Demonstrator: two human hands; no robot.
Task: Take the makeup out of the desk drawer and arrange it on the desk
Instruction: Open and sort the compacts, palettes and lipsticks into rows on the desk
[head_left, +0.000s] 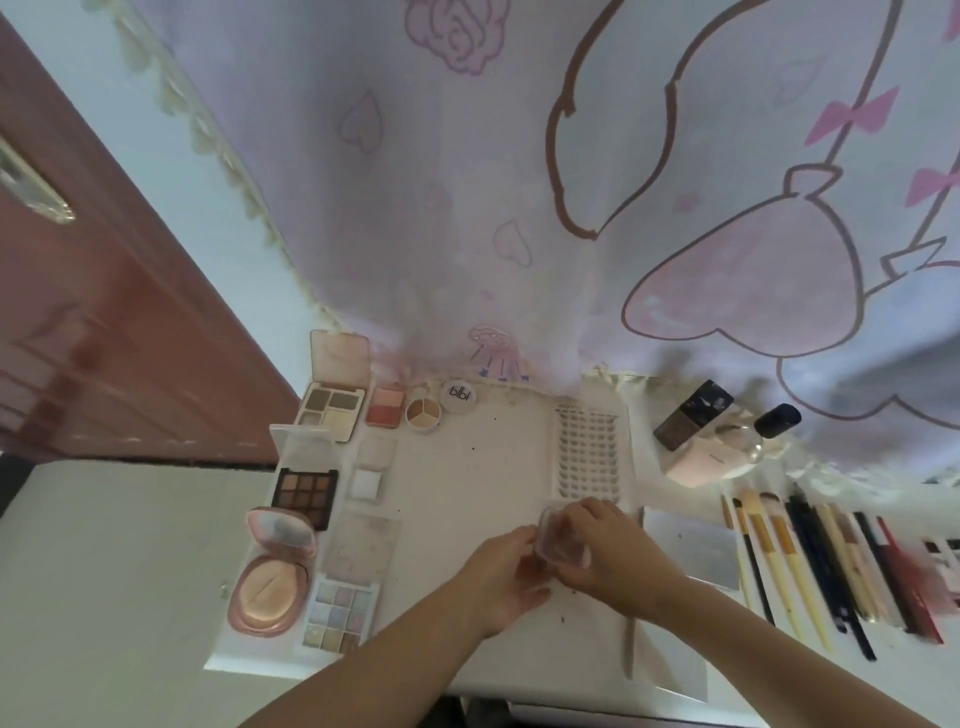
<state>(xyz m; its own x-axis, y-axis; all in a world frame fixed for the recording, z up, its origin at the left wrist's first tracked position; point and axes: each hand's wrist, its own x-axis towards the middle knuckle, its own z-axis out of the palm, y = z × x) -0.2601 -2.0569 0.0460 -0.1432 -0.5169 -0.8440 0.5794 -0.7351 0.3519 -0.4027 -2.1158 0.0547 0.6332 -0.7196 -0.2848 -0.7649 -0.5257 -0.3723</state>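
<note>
Both hands meet over the middle of the white counter (467, 493), holding a small clear-lidded compact (563, 543) with a reddish-brown inside. Right hand (613, 561) grips it from the right side, fingers curled over the top edge; left hand (506, 577) curls around its left and underside. Compact sits above the counter surface, just in front of the lash tray (589, 449).

Makeup already laid out on the left: open beige eyeshadow palette (332, 410) at the back, blush duo (385, 408) beside it, round three-colour pot (423, 414), white round lid (458, 397) with lettering. Nearer: dark brown palette (306, 488), small white square compact (366, 483), pink cushion compact (270, 587) open with puff showing, pastel glitter palette (337, 610).

Right side: dark foundation bottle (691, 415) and pink bottle with black cap (722, 454) lying near the back, a silver flat case (693, 551), and a row of brushes and pencils (810, 561) side by side. Printed curtain (519, 182) hangs behind; brown door (104, 312) at left. Drawer not visible.
</note>
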